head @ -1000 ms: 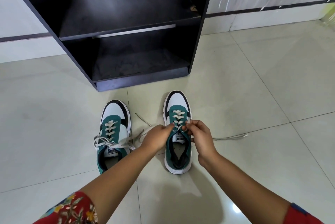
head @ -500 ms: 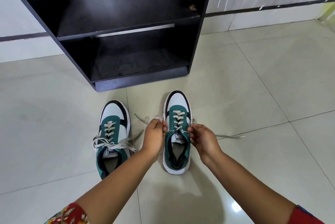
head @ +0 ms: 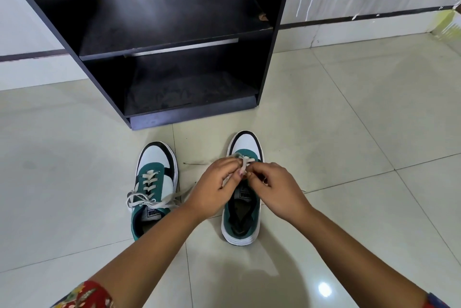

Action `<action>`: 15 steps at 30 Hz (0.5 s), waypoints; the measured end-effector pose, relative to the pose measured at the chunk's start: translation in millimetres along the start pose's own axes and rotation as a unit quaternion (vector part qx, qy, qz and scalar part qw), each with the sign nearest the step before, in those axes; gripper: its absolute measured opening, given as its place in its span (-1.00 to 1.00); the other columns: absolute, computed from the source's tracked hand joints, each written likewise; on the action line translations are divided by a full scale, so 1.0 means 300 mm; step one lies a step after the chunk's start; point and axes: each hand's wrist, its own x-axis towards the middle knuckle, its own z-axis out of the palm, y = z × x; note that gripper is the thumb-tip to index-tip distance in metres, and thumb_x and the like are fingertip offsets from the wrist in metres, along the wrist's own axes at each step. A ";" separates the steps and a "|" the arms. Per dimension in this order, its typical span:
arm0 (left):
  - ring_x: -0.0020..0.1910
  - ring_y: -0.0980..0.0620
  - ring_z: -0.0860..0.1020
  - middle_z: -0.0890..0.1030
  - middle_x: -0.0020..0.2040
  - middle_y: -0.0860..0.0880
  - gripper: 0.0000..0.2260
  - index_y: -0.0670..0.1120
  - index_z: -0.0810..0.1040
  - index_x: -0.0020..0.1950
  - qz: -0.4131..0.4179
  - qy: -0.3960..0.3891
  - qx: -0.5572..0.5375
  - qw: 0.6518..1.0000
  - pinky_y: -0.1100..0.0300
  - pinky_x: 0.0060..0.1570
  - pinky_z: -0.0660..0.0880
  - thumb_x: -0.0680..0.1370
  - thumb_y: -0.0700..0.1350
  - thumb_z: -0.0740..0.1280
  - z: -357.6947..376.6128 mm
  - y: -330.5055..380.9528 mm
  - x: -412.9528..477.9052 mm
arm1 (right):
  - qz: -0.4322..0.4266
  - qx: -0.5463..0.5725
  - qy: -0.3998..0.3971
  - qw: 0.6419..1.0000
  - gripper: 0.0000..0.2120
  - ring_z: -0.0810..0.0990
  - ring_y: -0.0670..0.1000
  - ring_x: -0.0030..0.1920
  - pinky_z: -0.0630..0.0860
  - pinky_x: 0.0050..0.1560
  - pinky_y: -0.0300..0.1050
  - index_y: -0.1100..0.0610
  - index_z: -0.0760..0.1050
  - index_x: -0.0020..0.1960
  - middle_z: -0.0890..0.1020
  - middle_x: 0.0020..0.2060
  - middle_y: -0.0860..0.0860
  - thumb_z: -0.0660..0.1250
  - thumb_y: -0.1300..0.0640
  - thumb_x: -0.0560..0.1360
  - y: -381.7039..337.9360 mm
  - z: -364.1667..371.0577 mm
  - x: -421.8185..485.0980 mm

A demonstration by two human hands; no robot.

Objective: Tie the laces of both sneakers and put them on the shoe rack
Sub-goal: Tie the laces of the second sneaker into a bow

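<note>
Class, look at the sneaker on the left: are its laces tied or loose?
Tied. The left sneaker shows a bow of white laces with loops across its tongue.

The floor (head: 349, 98) is glossy, smooth pale tile, mirroring a lamp glare near the right forearm. The shoe rack (head: 174, 20) is dark matt laminate board, chipped to raw brown at the upper shelf's right edge; its bottom shelf looks dusty and scuffed. Both sneakers, left (head: 154, 183) and right (head: 243, 210), pair matt teal suede-like cloth with smooth white and black leather-like toes, flat woven cream laces (head: 149, 180) and smooth white rubbery soles.
</note>
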 end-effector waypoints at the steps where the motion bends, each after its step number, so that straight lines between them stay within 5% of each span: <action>1: -0.02 0.00 0.48 0.56 -0.10 -0.09 -0.70 -0.21 0.51 -0.11 0.021 0.004 0.045 0.999 0.20 0.07 0.41 0.56 -0.01 0.13 -0.003 -0.004 -0.003 | 0.000 0.002 0.004 1.000 -0.90 0.43 -0.03 -0.24 0.37 -0.20 -0.14 0.05 0.49 -0.16 0.50 -0.36 -0.12 0.23 0.15 0.51 0.004 -0.001 -0.005; 6: -0.27 0.22 0.32 0.33 -0.30 0.14 -0.83 -0.04 0.37 -0.17 0.026 0.083 0.114 0.990 0.43 -0.23 0.25 0.56 0.00 0.14 -0.003 0.016 -0.033 | 0.058 0.123 0.066 0.988 -0.87 0.47 -0.06 -0.29 0.42 -0.22 -0.14 0.03 0.36 -0.13 0.50 -0.34 -0.11 0.32 0.12 0.46 0.011 0.019 -0.050; 9: -0.39 0.12 0.46 0.48 -0.42 0.11 -0.74 -0.04 0.41 -0.07 -0.049 0.118 0.117 0.985 0.28 -0.37 0.36 0.55 0.11 0.08 0.007 0.040 -0.033 | -0.002 0.024 0.096 0.995 -0.95 0.46 -0.10 -0.18 0.42 -0.16 -0.21 0.01 0.48 -0.16 0.53 -0.26 -0.12 0.29 0.05 0.44 0.021 0.046 -0.083; 11: -0.36 -0.06 0.55 0.62 -0.36 -0.03 -0.70 -0.06 0.51 -0.02 -0.101 0.133 0.180 0.969 0.11 -0.36 0.41 0.57 0.10 0.09 0.005 0.056 -0.019 | -0.004 -0.037 0.098 0.995 -0.77 0.48 -0.07 -0.09 0.47 -0.13 -0.18 -0.04 0.55 0.07 0.53 -0.14 -0.08 0.22 0.08 0.46 0.022 0.063 -0.092; 15: -0.35 -0.12 0.51 0.57 -0.40 -0.07 -0.71 -0.10 0.52 -0.26 -0.188 0.101 0.210 0.954 0.14 -0.38 0.33 0.55 0.02 0.16 -0.008 0.082 0.012 | -0.011 -0.119 0.064 0.991 -0.50 0.51 0.10 -0.04 0.53 -0.18 -0.01 0.02 0.25 0.43 0.45 0.06 0.07 0.10 0.15 0.49 0.012 0.118 -0.088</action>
